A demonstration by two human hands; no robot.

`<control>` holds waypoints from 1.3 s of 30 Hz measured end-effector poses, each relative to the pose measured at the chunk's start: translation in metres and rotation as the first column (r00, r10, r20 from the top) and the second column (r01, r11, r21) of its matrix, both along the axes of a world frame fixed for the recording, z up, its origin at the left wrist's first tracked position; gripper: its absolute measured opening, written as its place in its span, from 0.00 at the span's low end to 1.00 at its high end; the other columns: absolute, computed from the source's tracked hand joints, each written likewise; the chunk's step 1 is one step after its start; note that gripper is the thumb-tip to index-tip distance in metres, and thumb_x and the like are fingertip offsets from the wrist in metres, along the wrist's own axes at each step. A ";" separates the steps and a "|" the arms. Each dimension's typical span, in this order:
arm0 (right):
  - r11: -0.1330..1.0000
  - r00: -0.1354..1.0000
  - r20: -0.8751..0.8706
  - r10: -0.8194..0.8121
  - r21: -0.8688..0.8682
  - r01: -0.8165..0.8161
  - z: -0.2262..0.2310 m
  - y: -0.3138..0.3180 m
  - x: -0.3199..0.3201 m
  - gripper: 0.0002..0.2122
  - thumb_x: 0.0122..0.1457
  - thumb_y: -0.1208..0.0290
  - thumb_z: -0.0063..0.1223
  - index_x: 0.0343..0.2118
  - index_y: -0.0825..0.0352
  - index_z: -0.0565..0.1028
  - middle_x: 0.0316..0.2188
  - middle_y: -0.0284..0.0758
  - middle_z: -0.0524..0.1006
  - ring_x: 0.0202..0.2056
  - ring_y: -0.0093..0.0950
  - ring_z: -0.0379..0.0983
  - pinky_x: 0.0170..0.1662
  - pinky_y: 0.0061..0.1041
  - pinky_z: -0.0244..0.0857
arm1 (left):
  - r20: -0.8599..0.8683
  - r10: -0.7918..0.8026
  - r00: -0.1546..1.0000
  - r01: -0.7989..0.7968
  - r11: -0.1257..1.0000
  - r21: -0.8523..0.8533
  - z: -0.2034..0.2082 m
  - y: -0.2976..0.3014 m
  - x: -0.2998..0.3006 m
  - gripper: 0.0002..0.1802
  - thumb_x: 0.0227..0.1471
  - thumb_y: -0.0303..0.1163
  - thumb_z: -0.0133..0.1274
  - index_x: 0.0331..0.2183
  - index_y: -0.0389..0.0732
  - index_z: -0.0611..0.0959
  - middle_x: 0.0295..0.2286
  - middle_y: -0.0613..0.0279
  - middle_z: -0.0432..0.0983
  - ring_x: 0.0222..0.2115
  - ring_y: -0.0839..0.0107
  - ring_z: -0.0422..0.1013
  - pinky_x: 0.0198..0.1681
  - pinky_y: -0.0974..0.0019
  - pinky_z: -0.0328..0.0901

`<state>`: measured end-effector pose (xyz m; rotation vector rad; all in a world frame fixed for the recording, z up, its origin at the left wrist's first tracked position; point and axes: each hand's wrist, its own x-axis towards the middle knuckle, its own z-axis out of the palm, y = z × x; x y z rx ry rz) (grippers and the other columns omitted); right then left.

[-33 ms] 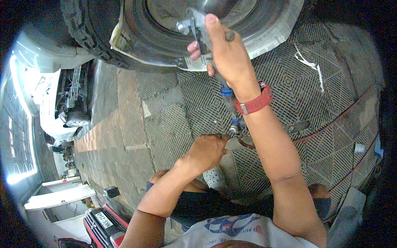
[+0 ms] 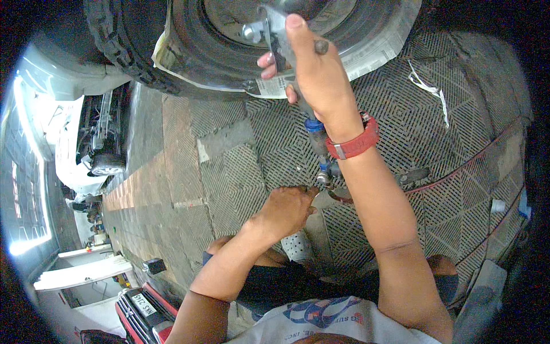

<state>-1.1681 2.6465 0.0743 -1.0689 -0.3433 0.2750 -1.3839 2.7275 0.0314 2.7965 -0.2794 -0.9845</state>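
Observation:
My right hand (image 2: 326, 80) is wrapped round the handle of a metal spray gun (image 2: 279, 35), held up in front of a wheel rim (image 2: 226, 26). Below the grip hangs a dark cylindrical fitting (image 2: 315, 135) with blue bands, ending in a hose coupling. Sheets of newspaper (image 2: 375, 62) line the rim's lower edge, inside the black tyre (image 2: 109, 49). Lower down, my left hand (image 2: 283, 211) is closed just beside the coupling. Its fingertips are pressed together near a tiny pale bit; what they hold, if anything, I cannot make out.
A reddish air hose (image 2: 452, 179) curves across the patterned floor tiles (image 2: 235, 175) on the right. A torn white strip (image 2: 429, 89) lies near the tyre. At the left stand a white vehicle (image 2: 71, 149) and the red-and-black front of another vehicle (image 2: 137, 309).
The spray gun and my right hand have shifted very slightly upward. My left hand stays where it was.

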 end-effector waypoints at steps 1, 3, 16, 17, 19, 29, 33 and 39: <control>0.999 1.000 -0.001 -0.017 0.040 0.017 0.007 -0.001 -0.003 0.34 0.73 0.36 0.40 0.47 0.70 0.81 0.30 0.39 0.85 0.27 0.23 0.81 0.18 0.21 0.68 | 0.013 0.004 1.000 -0.004 1.000 -0.001 -0.001 0.001 -0.003 0.25 0.63 0.42 0.60 0.55 0.38 0.79 0.41 0.44 0.85 0.41 0.45 0.82 0.45 0.43 0.76; 0.995 0.999 0.037 -0.024 0.097 0.021 0.016 -0.008 -0.006 0.34 0.73 0.36 0.40 0.45 0.69 0.82 0.28 0.38 0.85 0.25 0.24 0.81 0.18 0.22 0.68 | 0.030 -0.003 1.000 0.002 1.000 0.008 -0.002 0.002 -0.005 0.26 0.63 0.42 0.60 0.56 0.38 0.79 0.41 0.44 0.85 0.41 0.45 0.82 0.45 0.43 0.76; 0.972 0.981 -0.186 -0.055 -0.235 0.010 -0.063 -0.011 -0.016 0.30 0.74 0.40 0.40 0.47 0.68 0.81 0.26 0.35 0.82 0.24 0.25 0.80 0.17 0.24 0.68 | 0.067 -0.048 0.997 0.047 0.999 0.008 0.005 -0.005 0.008 0.25 0.62 0.41 0.61 0.56 0.39 0.80 0.37 0.45 0.85 0.39 0.46 0.83 0.43 0.45 0.77; 0.966 0.978 -0.205 -0.047 -0.257 -0.007 -0.070 -0.011 -0.016 0.30 0.74 0.40 0.41 0.47 0.68 0.80 0.26 0.34 0.81 0.23 0.25 0.80 0.17 0.24 0.68 | 0.056 -0.038 0.998 0.038 0.999 0.007 0.005 -0.005 0.008 0.26 0.62 0.42 0.60 0.58 0.41 0.79 0.37 0.44 0.86 0.40 0.44 0.82 0.43 0.42 0.77; 0.969 0.970 -0.242 -0.025 -0.244 -0.036 -0.065 -0.010 -0.019 0.32 0.73 0.38 0.41 0.50 0.68 0.80 0.29 0.35 0.83 0.28 0.23 0.81 0.18 0.22 0.66 | 0.075 -0.040 0.996 0.041 0.999 -0.012 0.001 -0.002 0.006 0.25 0.63 0.42 0.60 0.57 0.41 0.79 0.37 0.44 0.86 0.40 0.44 0.82 0.43 0.42 0.76; 0.999 0.999 -0.032 0.014 -0.030 -0.015 0.019 -0.015 -0.024 0.33 0.75 0.38 0.38 0.49 0.69 0.81 0.32 0.39 0.85 0.30 0.23 0.83 0.19 0.20 0.67 | 0.063 -0.064 0.996 0.060 0.996 0.060 0.000 -0.001 0.008 0.24 0.62 0.41 0.60 0.56 0.40 0.81 0.38 0.43 0.85 0.40 0.43 0.82 0.44 0.43 0.77; 0.980 0.957 0.219 -0.188 0.114 0.166 0.026 -0.013 -0.030 0.26 0.73 0.46 0.53 0.52 0.70 0.82 0.29 0.39 0.86 0.31 0.26 0.83 0.39 0.27 0.75 | 0.110 -0.031 0.993 0.033 0.999 -0.014 -0.006 0.004 0.002 0.23 0.61 0.40 0.60 0.54 0.38 0.81 0.38 0.45 0.85 0.40 0.45 0.82 0.43 0.45 0.77; 0.992 0.928 0.356 -0.108 -0.025 0.125 0.019 -0.011 -0.048 0.24 0.72 0.53 0.57 0.59 0.71 0.79 0.39 0.51 0.86 0.41 0.35 0.85 0.48 0.33 0.75 | 0.154 -0.095 0.984 0.095 0.995 0.007 -0.010 0.004 0.004 0.21 0.61 0.38 0.59 0.50 0.35 0.82 0.37 0.47 0.85 0.40 0.50 0.83 0.42 0.50 0.77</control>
